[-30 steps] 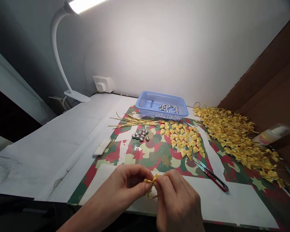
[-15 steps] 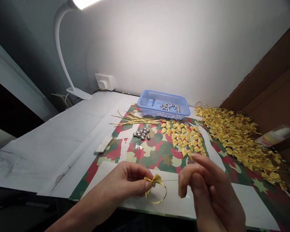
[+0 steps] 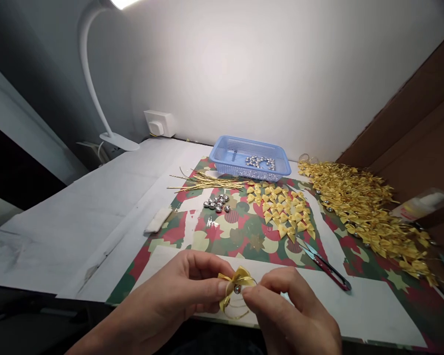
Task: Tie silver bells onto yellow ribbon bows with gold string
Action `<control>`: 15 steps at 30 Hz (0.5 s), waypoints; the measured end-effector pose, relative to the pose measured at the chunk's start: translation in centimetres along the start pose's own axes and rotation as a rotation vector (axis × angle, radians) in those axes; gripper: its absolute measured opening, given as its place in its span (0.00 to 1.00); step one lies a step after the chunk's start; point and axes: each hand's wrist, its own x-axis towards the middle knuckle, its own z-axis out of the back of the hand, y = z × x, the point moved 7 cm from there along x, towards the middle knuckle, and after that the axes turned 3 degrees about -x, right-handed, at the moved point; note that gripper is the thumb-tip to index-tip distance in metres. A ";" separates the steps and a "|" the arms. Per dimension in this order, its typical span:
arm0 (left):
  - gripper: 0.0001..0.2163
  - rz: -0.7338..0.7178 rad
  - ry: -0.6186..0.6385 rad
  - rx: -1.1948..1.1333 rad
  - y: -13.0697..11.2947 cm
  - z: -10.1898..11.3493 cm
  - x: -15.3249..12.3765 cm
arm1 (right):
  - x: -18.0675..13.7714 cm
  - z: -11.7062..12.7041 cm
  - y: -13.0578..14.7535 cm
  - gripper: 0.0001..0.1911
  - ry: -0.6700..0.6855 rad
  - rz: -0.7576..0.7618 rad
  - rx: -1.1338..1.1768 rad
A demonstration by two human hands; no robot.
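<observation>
One yellow bow sits between left hand, pinching it, and right hand, pinching gold wire.

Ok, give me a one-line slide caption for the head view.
Left hand pinches a yellow bow with a silver ball, right hand close beside it, blue basket behind.

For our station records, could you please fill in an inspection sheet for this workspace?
Surface: patterned sheet on a white-covered table, white paper along its front.
Work items: yellow bow with silver bead and gold tie; loose bows; loose beads; blue basket holding more beads; gold strips; heap of bows at right.
Clutter: snips, white block, bottle.
Left hand: pinches the yellow bow.
Right hand: at the gold tie; grip unclear.
Cables: white cable by the lamp base.
Surroundings: lit desk lamp, plain wall, brown panel at right.
</observation>
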 end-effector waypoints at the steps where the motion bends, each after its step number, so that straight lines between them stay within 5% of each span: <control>1: 0.08 0.015 0.010 -0.010 0.0 0.0 0.0 | 0.0 0.1 0.0 0.14 0.003 0.022 -0.067; 15: 0.10 0.110 -0.067 -0.129 0.2 -0.2 -0.5 | -0.1 0.3 0.4 0.15 0.000 0.090 -0.228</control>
